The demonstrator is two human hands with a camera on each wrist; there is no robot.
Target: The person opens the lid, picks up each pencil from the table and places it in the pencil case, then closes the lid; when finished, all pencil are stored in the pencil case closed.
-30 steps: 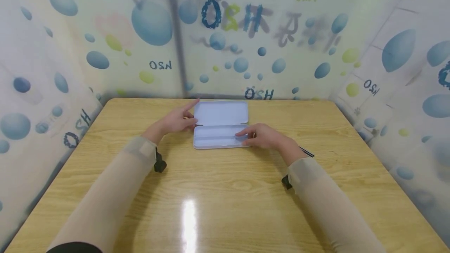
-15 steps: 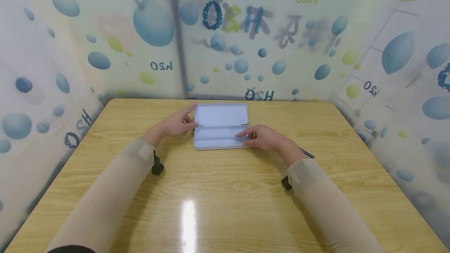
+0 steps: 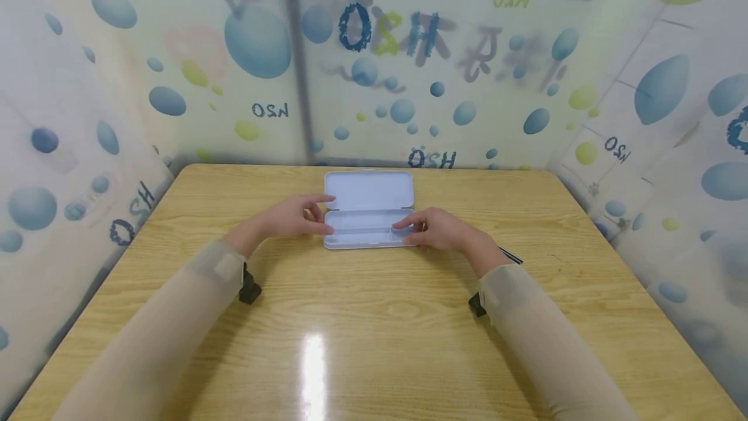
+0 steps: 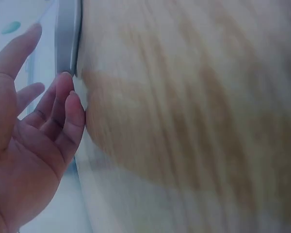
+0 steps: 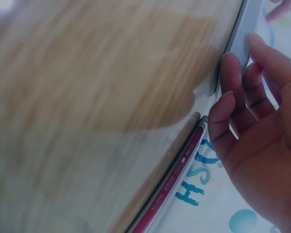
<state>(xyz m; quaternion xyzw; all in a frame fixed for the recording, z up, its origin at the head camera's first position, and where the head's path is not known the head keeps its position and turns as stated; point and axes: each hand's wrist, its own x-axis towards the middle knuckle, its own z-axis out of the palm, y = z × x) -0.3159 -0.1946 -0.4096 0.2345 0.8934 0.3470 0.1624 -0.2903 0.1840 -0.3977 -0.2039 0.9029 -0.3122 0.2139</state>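
A pale blue pencil case (image 3: 368, 190) lies unfolded on the table, lid flipped toward the back wall and divided tray facing up. My left hand (image 3: 289, 218) is at its left end, forefinger over the lid's lower edge and thumb over the tray's edge. In the left wrist view, lower fingertips touch or nearly touch the end of the case (image 4: 68, 39). At the opposite end, my right hand (image 3: 441, 229) holds the tray, thumb at its rim and other fingers curled against the side of the case (image 5: 240, 41).
Beside my right wrist lie thin dark pencils (image 3: 510, 254); close up, one pencil (image 5: 172, 179) has a maroon barrel with lettering. The wooden table (image 3: 374, 343) ends at a wall covering (image 3: 374, 83) printed with bubbles.
My left hand has slid toward me along the case's left end, from the lid's far corner down to the hinge and tray. The right hand stays put.
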